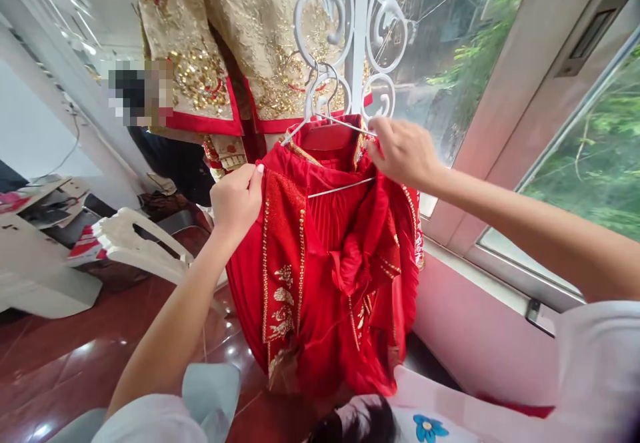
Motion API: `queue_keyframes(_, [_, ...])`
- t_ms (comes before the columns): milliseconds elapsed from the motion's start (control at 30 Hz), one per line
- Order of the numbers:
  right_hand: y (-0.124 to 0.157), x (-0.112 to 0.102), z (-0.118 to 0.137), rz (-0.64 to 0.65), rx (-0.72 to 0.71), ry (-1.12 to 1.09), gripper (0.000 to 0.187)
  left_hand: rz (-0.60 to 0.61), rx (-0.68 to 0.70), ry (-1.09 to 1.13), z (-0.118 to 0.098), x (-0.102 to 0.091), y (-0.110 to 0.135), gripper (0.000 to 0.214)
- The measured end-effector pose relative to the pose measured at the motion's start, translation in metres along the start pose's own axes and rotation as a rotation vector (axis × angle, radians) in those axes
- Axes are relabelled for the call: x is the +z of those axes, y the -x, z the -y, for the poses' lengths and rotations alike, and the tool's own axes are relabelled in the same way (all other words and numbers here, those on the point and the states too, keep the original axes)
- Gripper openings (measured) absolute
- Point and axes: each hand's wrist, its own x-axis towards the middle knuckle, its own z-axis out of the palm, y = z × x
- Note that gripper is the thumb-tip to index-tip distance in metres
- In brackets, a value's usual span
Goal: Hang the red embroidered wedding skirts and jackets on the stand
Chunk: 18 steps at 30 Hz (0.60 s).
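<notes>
A red garment point(325, 276) with gold embroidery hangs from a thin wire hanger point(325, 119) hooked on a white scrolled window grille point(357, 36). My left hand point(237, 197) is closed, pinching the garment's upper left edge. At the upper right, my right hand point(400, 149) is closed on the garment's top edge where it meets the hanger's shoulder. The hanger's lower bar shows bare between my hands.
A gold and red embroidered garment point(220, 49) hangs above on the same grille. A window point(575, 163) fills the right, with a pink wall below. White plastic chairs point(135, 243) stand at left on a dark red polished floor point(60, 356). A person stands behind at left.
</notes>
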Motion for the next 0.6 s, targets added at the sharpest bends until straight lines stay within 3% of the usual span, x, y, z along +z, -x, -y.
queue_keyframes(67, [-0.016,-0.004,-0.005,-0.039,-0.119,0.019,0.033,-0.015,-0.018,0.079,0.001,-0.002,-0.002,0.033])
queue_keyframes(167, [-0.04,0.003,0.009,-0.039,-0.214,-0.012,0.041,-0.027,-0.043,0.112,0.0,-0.007,-0.005,0.035])
queue_keyframes(400, [-0.086,0.022,0.067,-0.176,0.148,-0.271,0.039,-0.059,-0.158,0.33,0.004,-0.012,-0.017,0.044])
queue_keyframes(600, [-0.104,0.034,0.067,-0.027,0.136,-0.159,0.024,-0.02,-0.302,0.534,0.009,-0.015,-0.028,0.044])
